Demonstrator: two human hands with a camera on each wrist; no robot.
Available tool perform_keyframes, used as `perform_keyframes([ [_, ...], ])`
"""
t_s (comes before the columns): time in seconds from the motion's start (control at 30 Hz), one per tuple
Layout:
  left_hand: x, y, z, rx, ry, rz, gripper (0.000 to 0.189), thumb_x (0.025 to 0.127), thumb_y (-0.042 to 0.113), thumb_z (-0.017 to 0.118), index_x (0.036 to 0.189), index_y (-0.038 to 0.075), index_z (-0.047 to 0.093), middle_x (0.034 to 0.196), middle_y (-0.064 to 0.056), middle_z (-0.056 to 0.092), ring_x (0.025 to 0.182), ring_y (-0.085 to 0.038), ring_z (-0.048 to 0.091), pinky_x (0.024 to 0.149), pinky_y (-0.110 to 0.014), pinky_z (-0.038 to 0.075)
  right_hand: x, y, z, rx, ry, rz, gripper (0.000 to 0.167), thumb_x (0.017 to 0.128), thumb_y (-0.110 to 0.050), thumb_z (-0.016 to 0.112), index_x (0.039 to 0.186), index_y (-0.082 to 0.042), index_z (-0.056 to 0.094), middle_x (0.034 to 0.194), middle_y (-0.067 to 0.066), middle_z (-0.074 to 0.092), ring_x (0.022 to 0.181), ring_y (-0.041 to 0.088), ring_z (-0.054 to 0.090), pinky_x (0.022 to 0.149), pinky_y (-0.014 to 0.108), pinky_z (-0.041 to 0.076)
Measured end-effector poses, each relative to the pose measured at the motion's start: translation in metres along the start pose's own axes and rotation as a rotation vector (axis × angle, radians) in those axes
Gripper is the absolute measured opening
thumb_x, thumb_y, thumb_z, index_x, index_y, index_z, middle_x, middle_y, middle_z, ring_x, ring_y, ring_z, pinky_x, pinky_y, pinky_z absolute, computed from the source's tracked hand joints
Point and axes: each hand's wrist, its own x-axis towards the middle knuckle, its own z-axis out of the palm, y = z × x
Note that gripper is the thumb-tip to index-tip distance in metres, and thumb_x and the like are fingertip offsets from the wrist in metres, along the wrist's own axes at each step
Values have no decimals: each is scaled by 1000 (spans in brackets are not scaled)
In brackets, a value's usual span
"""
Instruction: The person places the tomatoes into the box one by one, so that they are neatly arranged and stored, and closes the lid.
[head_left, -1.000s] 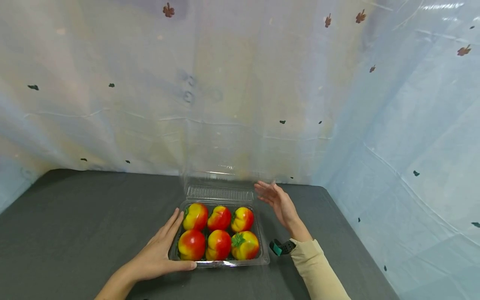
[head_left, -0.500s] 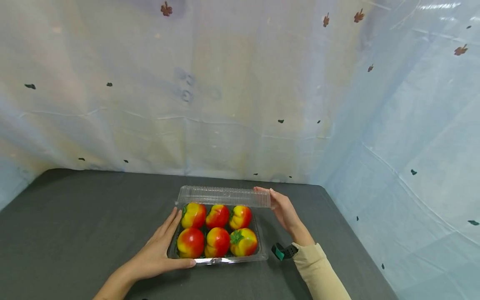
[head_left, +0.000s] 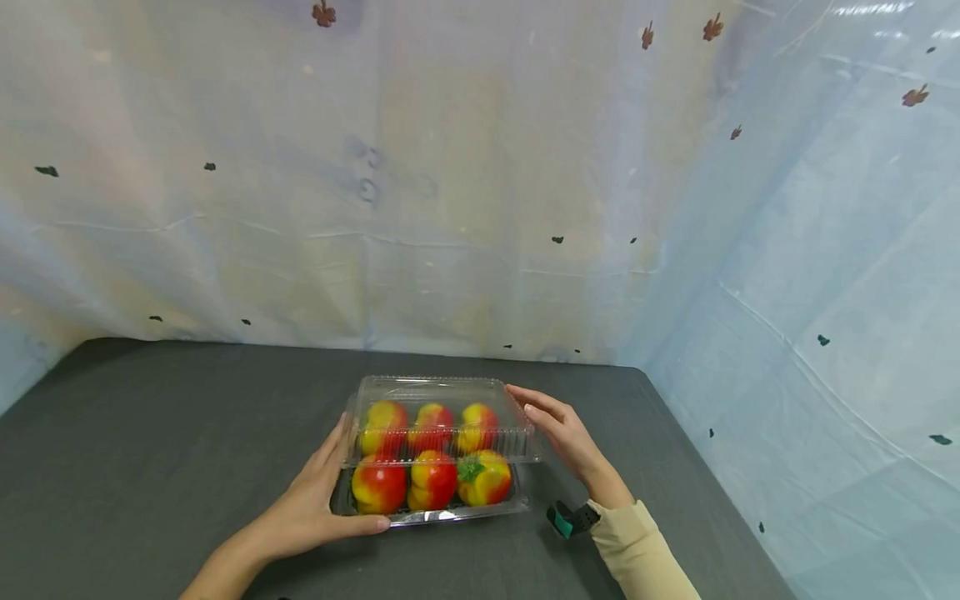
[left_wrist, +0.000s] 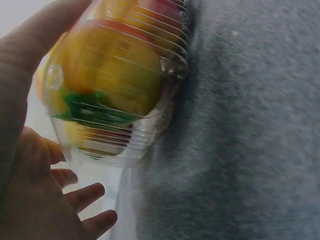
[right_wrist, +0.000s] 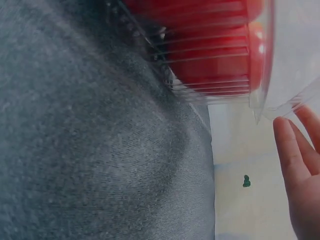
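Observation:
A clear plastic clamshell container (head_left: 427,518) stands on the dark table, holding several red-and-yellow round fruits (head_left: 431,479) with green tops. Its hinged lid (head_left: 450,385) is tilted forward over the back row, while the front row stays uncovered. My left hand (head_left: 311,508) spreads around the container's left front corner, with the thumb along the front edge and the straight fingers by the left side. In the left wrist view, the fruits press close behind the ribbed wall (left_wrist: 115,65). My right hand (head_left: 566,433) touches the lid's right side with extended fingers (right_wrist: 287,145).
A dark grey cloth covers the table (head_left: 187,433), whose right edge slopes down toward the front. Pale sheeting (head_left: 450,167) printed with small leaf shapes hangs behind and to the right. A dark watch with a green face (head_left: 564,521) sits on the right wrist.
The lid has swung from upright at the back, forward and down over the back row of fruits. The right hand has moved slightly toward the front with it; the left hand stays at the corner.

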Motion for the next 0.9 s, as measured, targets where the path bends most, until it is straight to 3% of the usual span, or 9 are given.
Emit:
perform_keyframes([
  [0.17,-1,4,-2,29,10,-1,126,71,54,78,155,11,-6,159,-25,-1,136,-56,16,92,-79,25,-3,0,1,-13,-13,0,49,101,-25,47,145,-3,40,153,18,33,133,-1,40,106,17,33],
  [0.37,-1,7,-3,30,20,-29,133,70,54,79,152,7,-14,157,-30,-4,137,-59,10,94,-78,23,-4,3,1,-29,-7,8,49,101,-24,47,145,-4,41,152,18,35,136,9,39,104,17,35],
  [0.57,-3,10,-5,20,34,-16,134,70,51,80,152,14,-19,157,-27,-9,137,-59,7,92,-80,23,-6,5,2,-40,-3,11,48,100,-21,48,144,-3,41,151,19,36,139,27,36,103,19,37],
  [0.63,-4,11,-5,22,51,14,133,70,49,81,152,17,-18,158,-24,-10,137,-59,7,90,-81,22,-7,5,3,-42,-7,2,48,100,-21,48,144,-3,41,151,20,36,138,24,38,103,19,38],
  [0.8,-6,12,-4,16,99,99,127,71,45,81,153,28,-14,160,-16,-12,138,-58,7,88,-83,18,-10,3,3,-55,-8,-27,49,100,-20,48,144,0,40,150,25,34,130,2,44,100,18,40],
  [0.9,-7,13,-4,17,131,128,121,73,42,79,153,32,-10,161,-11,-11,138,-57,8,87,-84,16,-11,3,4,-59,-21,-42,49,100,-18,48,144,2,38,150,28,31,128,-3,43,101,18,40],
])
